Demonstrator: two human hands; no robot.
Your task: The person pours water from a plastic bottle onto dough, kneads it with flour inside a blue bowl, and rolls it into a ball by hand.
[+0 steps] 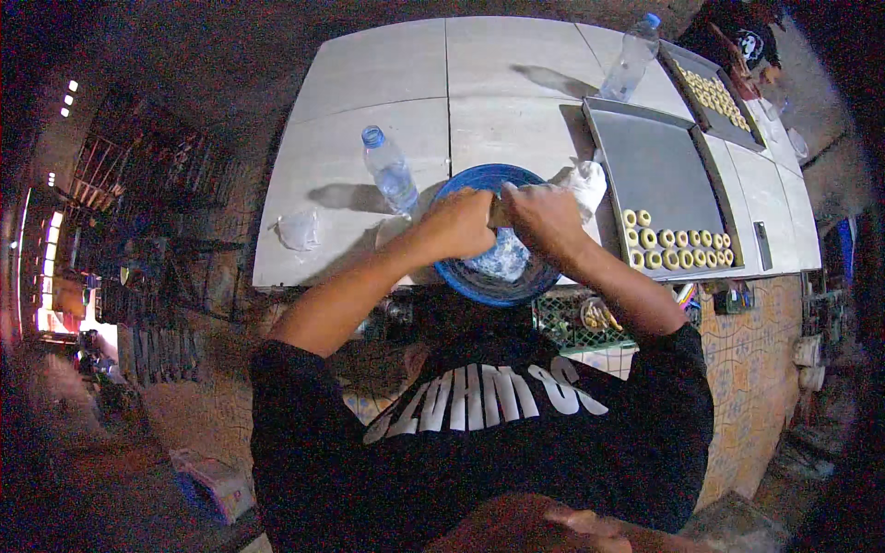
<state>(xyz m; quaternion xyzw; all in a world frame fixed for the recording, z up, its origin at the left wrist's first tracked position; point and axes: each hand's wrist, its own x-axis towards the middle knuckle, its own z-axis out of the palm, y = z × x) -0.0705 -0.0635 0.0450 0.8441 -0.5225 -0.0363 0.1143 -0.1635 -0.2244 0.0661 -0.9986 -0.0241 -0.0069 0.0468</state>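
Observation:
A blue basin [489, 175] stands at the table's near edge, with white, powdery-looking material [502, 256] in it. Both my hands are over the basin, close together. My left hand [467, 224] is closed, fingers curled inward. Beside it, my right hand [546, 218] is closed too, its knuckles up. A small brownish thing [499, 217] shows between them; its kind and which hand grips it are unclear. Just right of my right hand sits a crumpled white bag [585, 187]. A clear plastic bottle [391, 175] with a blue top stands left of the basin.
On the right lies a metal tray [654, 170] with several ring-shaped dough pieces [682, 249] along its near side. Beyond are a taller bottle [632, 60], another filled tray [710, 92] and a person [751, 46]. A phone [762, 244] and a small plastic bag [298, 230] lie on the table.

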